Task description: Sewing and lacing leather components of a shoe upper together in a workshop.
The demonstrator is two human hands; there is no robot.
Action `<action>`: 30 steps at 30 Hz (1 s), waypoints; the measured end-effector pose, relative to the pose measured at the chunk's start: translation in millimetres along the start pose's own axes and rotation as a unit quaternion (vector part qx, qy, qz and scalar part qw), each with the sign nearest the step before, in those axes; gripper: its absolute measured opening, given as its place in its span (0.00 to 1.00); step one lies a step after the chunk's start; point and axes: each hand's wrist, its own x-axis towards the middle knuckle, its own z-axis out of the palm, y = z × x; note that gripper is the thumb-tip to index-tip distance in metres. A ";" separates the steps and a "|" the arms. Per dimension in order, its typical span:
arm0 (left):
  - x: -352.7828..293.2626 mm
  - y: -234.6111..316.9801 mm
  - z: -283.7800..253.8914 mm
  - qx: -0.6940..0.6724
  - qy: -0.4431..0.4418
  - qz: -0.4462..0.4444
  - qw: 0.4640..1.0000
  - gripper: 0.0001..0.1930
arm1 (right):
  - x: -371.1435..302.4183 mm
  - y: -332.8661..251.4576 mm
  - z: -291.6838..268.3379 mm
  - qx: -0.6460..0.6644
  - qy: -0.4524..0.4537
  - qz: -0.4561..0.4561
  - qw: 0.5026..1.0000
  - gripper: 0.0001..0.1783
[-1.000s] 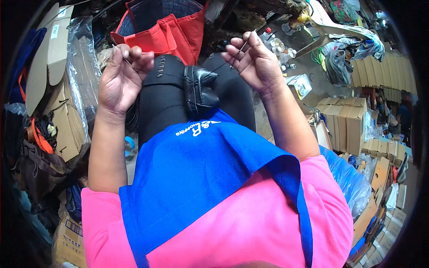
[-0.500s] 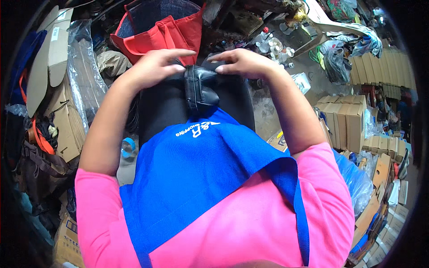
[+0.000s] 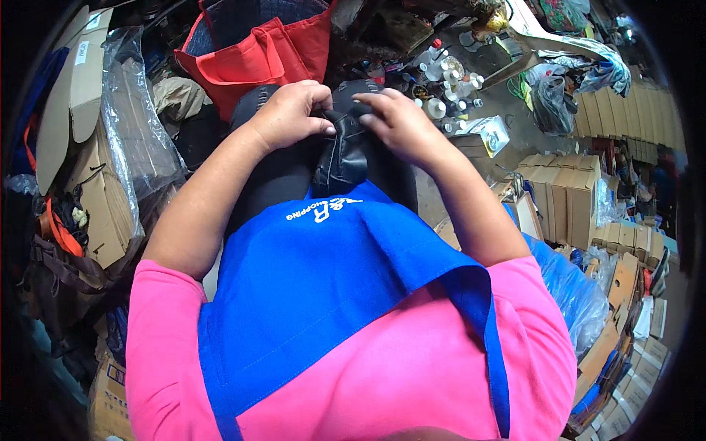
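Pinching the far end of a black leather-like piece (image 3: 342,162) with the left hand (image 3: 294,116); bending the fingers of the right hand (image 3: 403,126) at its far right edge, cannot tell whether gripping there too. Lying on the lap, over black trousers (image 3: 276,176), just beyond a blue apron (image 3: 309,279). Farther out: at far left-centre, a red bag (image 3: 287,59); at far right, bottles (image 3: 436,109); at right, cardboard boxes (image 3: 570,198); at left, clear plastic (image 3: 132,103). Unlike half a second ago, now gripping with the left hand instead of pointing straight fingers inward; now showing a creased, gathered far end.

Lettering (image 3: 321,212) on apron (image 3: 309,287), label (image 3: 81,53) on cardboard (image 3: 86,103)
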 end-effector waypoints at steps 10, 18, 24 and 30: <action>5.1 -12.5 -1.2 -0.237 -0.071 -0.055 0.967 0.15 | -30.0 -9.1 -3.6 0.036 -0.033 0.010 0.999 0.08; 2.5 -13.0 -2.2 -0.153 -0.051 -0.055 0.985 0.17 | -19.5 -13.8 1.1 0.071 -0.016 0.009 0.997 0.09; 1.8 -10.5 -3.1 -0.162 -0.054 -0.057 0.984 0.17 | -15.4 -16.5 -1.7 0.034 -0.033 0.012 0.999 0.10; 2.2 -9.1 -5.6 -0.162 -0.053 -0.054 0.984 0.17 | -10.1 -16.3 3.5 0.022 -0.047 -0.018 0.998 0.09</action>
